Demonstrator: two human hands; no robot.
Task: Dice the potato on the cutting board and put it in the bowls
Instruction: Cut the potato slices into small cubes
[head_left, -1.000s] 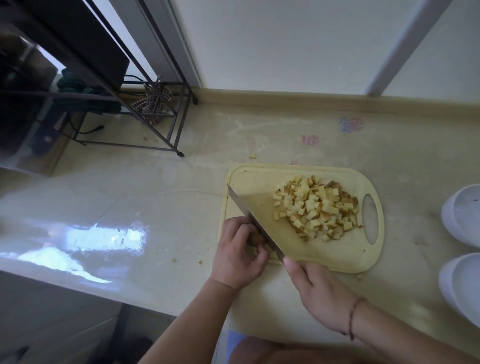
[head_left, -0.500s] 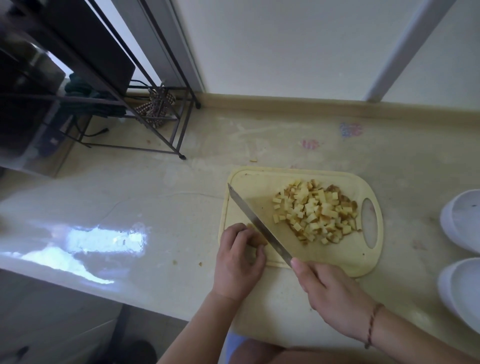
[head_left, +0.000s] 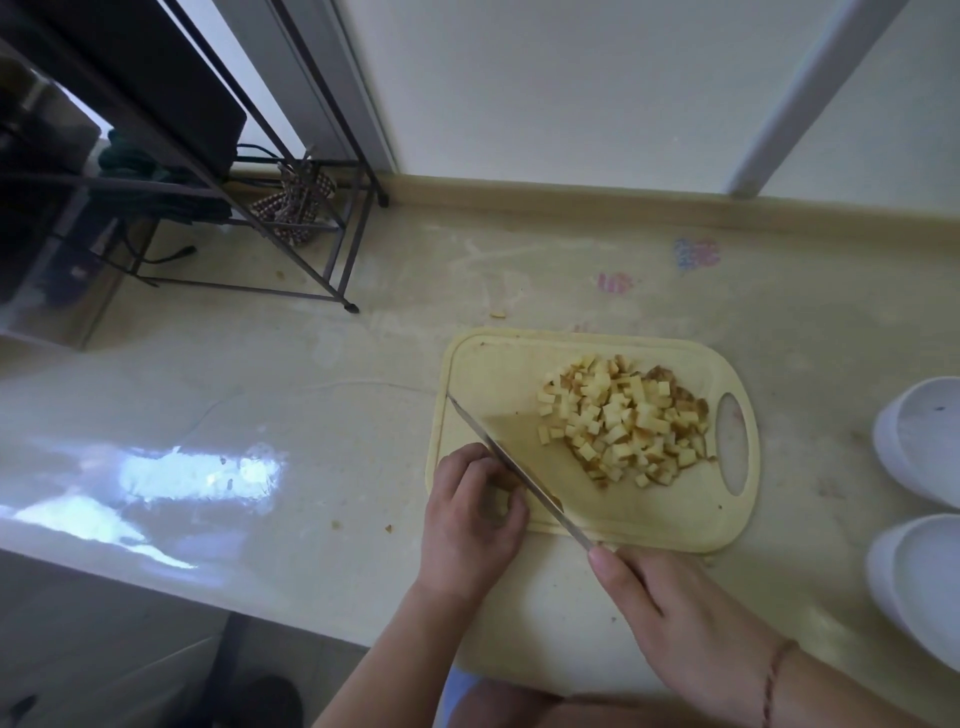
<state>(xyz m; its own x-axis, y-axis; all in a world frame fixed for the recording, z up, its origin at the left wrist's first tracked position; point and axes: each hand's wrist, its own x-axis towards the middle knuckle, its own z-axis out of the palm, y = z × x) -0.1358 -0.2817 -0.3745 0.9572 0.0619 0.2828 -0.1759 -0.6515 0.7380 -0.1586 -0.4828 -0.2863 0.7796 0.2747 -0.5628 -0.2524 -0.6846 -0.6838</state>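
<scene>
Our right hand (head_left: 670, 618) grips knife (head_left: 511, 467) handle, forefinger along spine; handle itself hidden under palm. Our left hand (head_left: 470, 525) curls round last potato piece (head_left: 501, 501) at near left corner of cutting board (head_left: 613, 514), piece mostly hidden by fingers. Since half second ago blade barely shifts against left fingers; we judge dicing nearly done. Diced pile (head_left: 623, 421) unchanged mid-board, toward handle hole. Two white bowls (head_left: 914, 441) on table (head_left: 260, 415) at right, cut off by frame; nothing visible in what shows.
</scene>
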